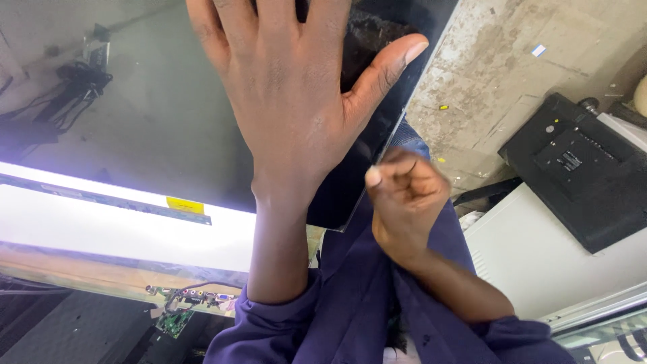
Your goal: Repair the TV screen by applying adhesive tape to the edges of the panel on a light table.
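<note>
A large dark glossy screen panel (155,114) fills the upper left of the head view, tilted, with its right edge running down to a lower corner near the middle. My left hand (296,94) lies flat on the panel, fingers spread, thumb pointing right. My right hand (404,195) is curled into a loose fist at the panel's lower right edge, thumb and fingers pinched together close to that edge; whether it grips the edge is hidden. Both arms wear dark blue sleeves.
A bright white backlit sheet (101,226) with a yellow sticker lies below the panel, with a green circuit board (185,307) under it. A black flat device (579,175) rests on a white box (532,263) at right. Bare concrete floor (492,74) shows at upper right.
</note>
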